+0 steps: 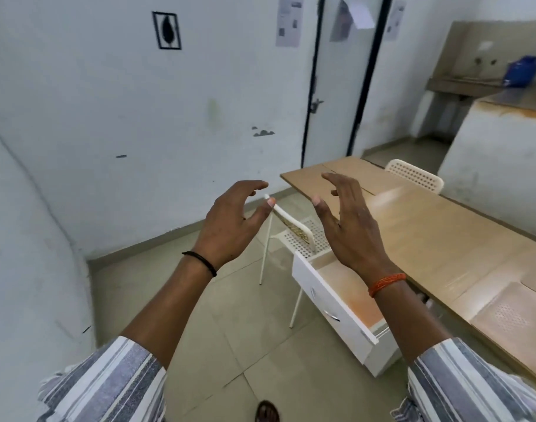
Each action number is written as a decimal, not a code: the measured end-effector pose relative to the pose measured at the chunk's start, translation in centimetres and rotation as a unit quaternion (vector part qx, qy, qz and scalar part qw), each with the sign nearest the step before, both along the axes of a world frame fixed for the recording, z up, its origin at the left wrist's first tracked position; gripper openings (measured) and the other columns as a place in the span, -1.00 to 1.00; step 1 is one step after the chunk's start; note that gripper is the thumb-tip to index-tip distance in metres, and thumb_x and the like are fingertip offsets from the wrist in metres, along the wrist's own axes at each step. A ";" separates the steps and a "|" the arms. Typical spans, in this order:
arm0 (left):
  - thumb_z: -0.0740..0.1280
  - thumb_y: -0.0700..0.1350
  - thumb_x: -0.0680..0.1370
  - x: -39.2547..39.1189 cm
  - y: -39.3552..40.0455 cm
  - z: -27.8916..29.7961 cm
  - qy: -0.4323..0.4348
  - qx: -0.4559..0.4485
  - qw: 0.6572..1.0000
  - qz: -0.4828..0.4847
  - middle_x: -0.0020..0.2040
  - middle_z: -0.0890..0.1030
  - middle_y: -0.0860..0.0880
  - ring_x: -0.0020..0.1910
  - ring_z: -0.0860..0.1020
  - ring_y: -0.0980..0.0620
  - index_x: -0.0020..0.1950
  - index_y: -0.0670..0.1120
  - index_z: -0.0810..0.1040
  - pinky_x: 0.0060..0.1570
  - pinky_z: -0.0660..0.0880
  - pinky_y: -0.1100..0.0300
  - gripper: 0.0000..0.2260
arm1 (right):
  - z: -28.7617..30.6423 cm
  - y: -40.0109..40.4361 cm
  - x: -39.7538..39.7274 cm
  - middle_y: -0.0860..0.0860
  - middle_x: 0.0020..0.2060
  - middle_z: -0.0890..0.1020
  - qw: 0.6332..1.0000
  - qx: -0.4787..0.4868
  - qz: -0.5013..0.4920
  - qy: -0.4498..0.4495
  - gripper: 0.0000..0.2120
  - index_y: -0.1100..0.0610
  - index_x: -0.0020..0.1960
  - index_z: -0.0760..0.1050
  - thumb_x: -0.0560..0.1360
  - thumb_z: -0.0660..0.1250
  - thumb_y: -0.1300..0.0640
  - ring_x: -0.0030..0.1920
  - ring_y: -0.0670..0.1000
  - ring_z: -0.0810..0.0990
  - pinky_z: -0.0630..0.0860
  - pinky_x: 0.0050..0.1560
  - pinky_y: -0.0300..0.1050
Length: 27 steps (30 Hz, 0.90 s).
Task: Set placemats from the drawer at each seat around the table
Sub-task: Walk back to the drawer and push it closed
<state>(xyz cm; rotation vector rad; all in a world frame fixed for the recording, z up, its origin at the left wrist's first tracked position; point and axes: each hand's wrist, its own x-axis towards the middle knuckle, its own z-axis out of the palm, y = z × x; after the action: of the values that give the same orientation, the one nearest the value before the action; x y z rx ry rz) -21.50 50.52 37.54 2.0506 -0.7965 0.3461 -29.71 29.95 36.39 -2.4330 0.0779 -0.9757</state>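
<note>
The left hand [230, 220] hangs in the air with its grip released, fingers spread and curled around nothing. Just right of it, past the thumb, the white chair [294, 236] stands pushed toward the bench [428, 239], its perforated back between the two hands. The right hand [349, 223] is likewise loose and empty, palm turned toward the left one.

Below the right wrist the white drawer [337, 303] stands pulled open. Its visible floor looks bare, though the forearm hides part of it, so whether any mats remain inside cannot be told.

Well right of and below the right grip, near the bench's near end, a pale perforated placemat [510, 318] lies flat on the wood. A second edge shows just beyond it, possibly another mat.

Judging from this, at least one seat is served. The stretch of bench ahead of the right hand, by the white chair and the far chair [416, 175], carries no mat, so those seats look left to do.
</note>
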 end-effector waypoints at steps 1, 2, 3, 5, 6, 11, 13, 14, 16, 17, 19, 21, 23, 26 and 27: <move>0.26 0.18 0.58 2.0 -1.4 -0.4 0.003 0.003 1.000 -0.018 0.24 0.54 0.19 0.21 0.50 0.22 0.31 0.08 0.50 0.15 0.53 0.07 -0.66 | -0.6 -1.2 1.4 -0.04 0.40 0.35 1.000 0.000 -0.017 -0.001 -0.50 0.00 0.47 0.27 0.62 0.09 -0.21 0.29 -0.04 0.47 0.45 -0.16 -0.20; 0.26 0.17 0.58 3.7 -2.7 -0.7 0.001 0.006 0.999 -0.033 0.24 0.54 0.18 0.21 0.50 0.21 0.31 0.07 0.51 0.16 0.53 0.06 -0.66 | -1.1 -2.3 2.6 -0.02 0.40 0.35 0.999 0.003 -0.031 -0.004 -0.51 0.01 0.47 0.28 0.63 0.09 -0.20 0.28 -0.03 0.47 0.48 -0.13 -0.16; 0.26 0.16 0.59 5.1 -3.7 -0.9 -0.005 0.006 0.999 -0.046 0.25 0.55 0.17 0.21 0.51 0.20 0.31 0.06 0.51 0.16 0.53 0.05 -0.66 | -1.5 -3.2 3.5 -0.01 0.40 0.36 0.999 0.004 -0.042 -0.008 -0.51 0.02 0.47 0.28 0.63 0.09 -0.19 0.28 -0.02 0.47 0.52 -0.10 -0.12; 0.27 0.15 0.59 8.4 -6.6 -1.5 0.001 0.011 0.997 -0.078 0.25 0.55 0.16 0.20 0.52 0.20 0.31 0.05 0.51 0.15 0.54 0.05 -0.66 | -2.5 -5.4 5.9 -0.01 0.40 0.36 0.998 0.019 -0.067 -0.004 -0.51 0.02 0.47 0.28 0.63 0.08 -0.21 0.28 -0.01 0.48 0.58 -0.05 -0.06; 0.26 0.16 0.58 10.1 -8.2 -1.6 0.009 0.016 0.995 -0.095 0.25 0.55 0.16 0.20 0.52 0.20 0.31 0.05 0.51 0.14 0.54 0.06 -0.65 | -2.8 -6.6 7.1 -0.01 0.40 0.36 0.997 0.025 -0.079 -0.004 -0.50 0.02 0.46 0.28 0.63 0.08 -0.21 0.28 -0.02 0.48 0.58 -0.04 -0.05; 0.27 0.14 0.57 17.0 -15.7 -2.6 0.024 0.020 0.986 -0.165 0.23 0.57 0.11 0.19 0.53 0.15 0.30 0.02 0.53 0.05 0.57 0.10 -0.64 | -3.9 -12.0 11.8 -0.02 0.38 0.38 0.989 0.037 -0.142 0.002 -0.53 0.03 0.45 0.30 0.63 0.11 -0.18 0.27 -0.02 0.50 0.57 -0.07 -0.08; 0.28 0.11 0.58 18.7 -17.9 -3.5 0.037 0.020 0.981 -0.189 0.23 0.57 0.11 0.18 0.53 0.16 0.30 0.01 0.53 0.03 0.57 0.11 -0.66 | -4.6 -13.5 12.7 -0.01 0.39 0.37 0.985 0.043 -0.165 0.017 -0.53 0.03 0.45 0.30 0.63 0.11 -0.18 0.26 -0.01 0.50 0.56 -0.07 -0.10; 0.28 0.10 0.58 19.4 -19.0 -4.0 0.047 0.022 0.978 -0.203 0.23 0.57 0.11 0.18 0.53 0.17 0.30 0.01 0.53 0.03 0.57 0.12 -0.66 | -5.1 -14.2 13.1 -0.01 0.39 0.37 0.983 0.046 -0.178 0.027 -0.52 0.03 0.45 0.29 0.63 0.11 -0.19 0.26 -0.01 0.50 0.53 -0.07 -0.12; 0.28 0.09 0.58 20.6 -21.0 -5.3 0.067 0.028 0.970 -0.233 0.23 0.57 0.11 0.18 0.53 0.18 0.30 0.01 0.53 0.04 0.57 0.12 -0.67 | -6.0 -15.3 13.4 -0.02 0.39 0.36 0.977 0.055 -0.203 0.045 -0.50 0.03 0.46 0.29 0.62 0.09 -0.21 0.25 -0.02 0.50 0.51 -0.08 -0.13; 0.28 0.09 0.58 21.1 -21.8 -6.0 0.076 0.030 0.966 -0.247 0.23 0.58 0.10 0.17 0.54 0.18 0.30 0.00 0.54 0.04 0.57 0.11 -0.67 | -6.4 -15.7 13.4 -0.02 0.39 0.36 0.973 0.064 -0.216 0.052 -0.48 0.02 0.46 0.28 0.61 0.08 -0.23 0.26 -0.03 0.50 0.51 -0.08 -0.13; 0.29 0.06 0.58 22.0 -23.5 -7.8 0.108 0.040 0.954 -0.276 0.23 0.59 0.09 0.16 0.55 0.18 0.29 -0.02 0.55 0.04 0.57 0.12 -0.68 | -7.6 -16.2 13.2 -0.03 0.40 0.35 0.960 0.094 -0.253 0.073 -0.47 0.01 0.47 0.28 0.60 0.07 -0.25 0.27 -0.05 0.49 0.52 -0.07 -0.11; 0.31 0.03 0.59 22.5 -24.8 -10.2 0.147 0.057 0.940 -0.303 0.21 0.60 0.09 0.16 0.56 0.18 0.29 -0.02 0.55 0.03 0.57 0.16 -0.70 | -9.4 -16.1 12.9 -0.05 0.40 0.35 0.944 0.127 -0.290 0.094 -0.49 -0.01 0.47 0.28 0.61 0.09 -0.23 0.26 -0.07 0.50 0.51 -0.08 -0.11; 0.32 0.02 0.60 22.8 -25.4 -12.7 0.183 0.074 0.926 -0.323 0.19 0.61 0.10 0.14 0.56 0.21 0.27 -0.03 0.57 0.00 0.55 0.24 -0.72 | -11.3 -15.5 12.6 -0.07 0.39 0.35 0.927 0.154 -0.321 0.116 -0.51 -0.02 0.47 0.28 0.62 0.11 -0.22 0.23 -0.07 0.52 0.52 -0.10 -0.11; 0.32 -0.01 0.60 22.9 -25.6 -16.1 0.238 0.111 0.897 -0.356 0.13 0.60 0.13 0.03 0.52 0.41 0.24 -0.04 0.58 -0.11 0.43 0.50 -0.75 | -14.4 -14.3 12.5 -0.07 0.36 0.38 0.899 0.189 -0.367 0.150 -0.53 -0.02 0.46 0.29 0.63 0.12 -0.21 0.14 -0.09 0.54 0.52 -0.04 -0.11; 0.32 -0.02 0.60 23.0 -25.5 -17.2 0.255 0.123 0.886 -0.366 0.12 0.60 0.14 0.00 0.51 0.46 0.23 -0.05 0.59 -0.13 0.41 0.53 -0.76 | -15.5 -13.7 12.4 -0.07 0.34 0.40 0.888 0.208 -0.381 0.154 -0.55 -0.02 0.44 0.31 0.63 0.14 -0.19 0.13 -0.10 0.53 0.51 -0.02 -0.12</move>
<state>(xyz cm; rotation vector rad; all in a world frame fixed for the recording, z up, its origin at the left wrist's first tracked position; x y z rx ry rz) 1.46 25.04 20.35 1.7646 -1.2306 -0.7224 -17.32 16.24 20.88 -2.1182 1.2956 -0.7347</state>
